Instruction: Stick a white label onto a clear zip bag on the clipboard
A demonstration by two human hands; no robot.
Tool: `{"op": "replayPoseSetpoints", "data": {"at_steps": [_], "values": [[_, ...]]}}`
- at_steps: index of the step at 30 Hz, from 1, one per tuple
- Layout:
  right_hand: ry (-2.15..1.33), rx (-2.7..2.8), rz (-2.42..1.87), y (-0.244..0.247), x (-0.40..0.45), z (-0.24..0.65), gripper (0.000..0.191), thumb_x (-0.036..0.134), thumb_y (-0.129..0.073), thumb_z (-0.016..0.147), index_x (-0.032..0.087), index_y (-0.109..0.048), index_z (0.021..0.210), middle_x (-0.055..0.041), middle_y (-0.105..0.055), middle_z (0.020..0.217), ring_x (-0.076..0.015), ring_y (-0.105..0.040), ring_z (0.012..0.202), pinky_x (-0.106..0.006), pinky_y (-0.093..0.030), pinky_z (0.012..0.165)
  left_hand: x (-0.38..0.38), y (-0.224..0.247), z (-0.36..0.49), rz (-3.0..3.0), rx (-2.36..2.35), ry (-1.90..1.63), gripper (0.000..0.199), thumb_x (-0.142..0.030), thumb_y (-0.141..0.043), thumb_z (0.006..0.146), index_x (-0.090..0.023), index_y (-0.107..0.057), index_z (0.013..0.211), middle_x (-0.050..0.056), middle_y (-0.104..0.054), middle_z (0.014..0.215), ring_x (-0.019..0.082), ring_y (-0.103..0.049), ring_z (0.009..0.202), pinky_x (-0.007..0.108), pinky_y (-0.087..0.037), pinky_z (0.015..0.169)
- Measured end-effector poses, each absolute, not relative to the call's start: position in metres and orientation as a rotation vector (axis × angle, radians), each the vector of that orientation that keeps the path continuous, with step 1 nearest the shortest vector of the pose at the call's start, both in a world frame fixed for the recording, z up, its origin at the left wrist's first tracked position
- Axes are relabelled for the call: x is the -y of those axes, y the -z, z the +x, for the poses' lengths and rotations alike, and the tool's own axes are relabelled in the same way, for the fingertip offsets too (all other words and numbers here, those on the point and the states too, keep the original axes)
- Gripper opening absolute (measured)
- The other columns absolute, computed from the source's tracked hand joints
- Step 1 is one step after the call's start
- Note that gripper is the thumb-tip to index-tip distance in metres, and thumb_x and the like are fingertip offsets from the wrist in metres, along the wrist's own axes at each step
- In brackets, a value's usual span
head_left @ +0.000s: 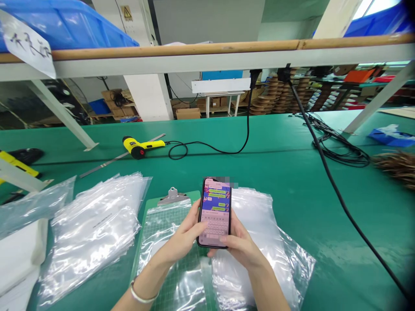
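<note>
A smartphone (214,214) is held upright between my two hands, its screen showing a chat with an on-screen keyboard. My left hand (186,235) grips its left edge, thumb over the keys. On the right edge, my right hand (241,246) is closed round the phone with its thumb at the lower keys. Beneath them lies a green clipboard (149,207) with a metal clip (173,195) and a clear plastic bag (162,220) on it. To the right is a stack of clear zip bags (259,207); another printed stack of bags (97,224) lies left.
A yellow heat gun (142,147) rests on the green table (210,166) near a steel ruler (106,164). Its cable (220,151) rises to the overhead rail (194,62). A thick black cable (337,194) hangs across the right side, near coiled cables (343,147).
</note>
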State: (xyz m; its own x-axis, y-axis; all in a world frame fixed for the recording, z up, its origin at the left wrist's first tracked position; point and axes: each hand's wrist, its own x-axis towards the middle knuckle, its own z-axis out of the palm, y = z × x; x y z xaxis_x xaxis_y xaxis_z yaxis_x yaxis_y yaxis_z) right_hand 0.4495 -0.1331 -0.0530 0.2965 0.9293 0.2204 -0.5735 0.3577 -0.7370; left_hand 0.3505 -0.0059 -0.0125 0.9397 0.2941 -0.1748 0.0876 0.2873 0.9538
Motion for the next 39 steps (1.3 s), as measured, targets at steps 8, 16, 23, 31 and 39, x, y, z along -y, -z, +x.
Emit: {"op": "replayPoseSetpoints", "data": {"at_steps": [8,16,23,31,39], "values": [[-1.096,0.664,-0.700,0.046,0.135,0.447,0.073,0.021,-0.067,0.075,0.028,-0.025,0.135,-0.0102,-0.055,0.122,-0.0238,-0.063,0.095,-0.030,-0.059,0.062,0.013,0.017,0.352,1.436,-0.353,-0.154,0.079,-0.023,-0.060,0.073,-0.028,-0.016,0.139,0.008,-0.039,0.138,0.018,-0.050,0.114,0.026,-0.052,0.086],[-1.043,0.560,-0.905,0.037,0.131,0.442,0.054,0.034,-0.057,0.086,0.029,-0.029,0.131,-0.0090,-0.057,0.118,-0.0208,-0.065,0.083,-0.028,-0.056,0.053,0.015,0.014,0.350,1.345,-0.267,-0.114,0.087,-0.013,-0.056,0.068,-0.027,-0.008,0.139,0.011,-0.034,0.140,0.019,-0.052,0.112,0.022,-0.053,0.077],[-1.137,0.560,-0.720,0.038,0.134,0.444,0.064,0.023,-0.056,0.083,0.028,-0.022,0.136,-0.0112,-0.052,0.127,-0.0252,-0.062,0.096,-0.031,-0.057,0.059,0.010,0.011,0.349,1.282,-0.247,-0.094,0.087,-0.011,-0.055,0.064,-0.027,-0.013,0.138,0.008,-0.046,0.131,0.018,-0.057,0.102,0.021,-0.052,0.068],[-1.141,0.610,-0.635,0.050,0.131,0.445,0.079,0.018,-0.064,0.073,0.031,-0.021,0.138,-0.0117,-0.052,0.127,-0.0258,-0.062,0.097,-0.032,-0.058,0.061,0.008,0.008,0.350,1.416,-0.438,-0.153,0.058,-0.037,-0.043,0.083,-0.023,-0.025,0.136,0.001,-0.027,0.148,0.018,-0.025,0.136,0.033,-0.026,0.117],[-1.170,0.581,-0.597,0.048,0.132,0.447,0.074,0.021,-0.060,0.076,0.029,-0.022,0.139,-0.0127,-0.051,0.129,-0.0270,-0.062,0.096,-0.036,-0.057,0.061,0.004,0.014,0.350,1.261,-0.234,-0.101,0.088,-0.008,-0.049,0.063,-0.027,-0.011,0.140,0.005,-0.041,0.138,0.019,-0.047,0.119,0.029,-0.049,0.090]]}}
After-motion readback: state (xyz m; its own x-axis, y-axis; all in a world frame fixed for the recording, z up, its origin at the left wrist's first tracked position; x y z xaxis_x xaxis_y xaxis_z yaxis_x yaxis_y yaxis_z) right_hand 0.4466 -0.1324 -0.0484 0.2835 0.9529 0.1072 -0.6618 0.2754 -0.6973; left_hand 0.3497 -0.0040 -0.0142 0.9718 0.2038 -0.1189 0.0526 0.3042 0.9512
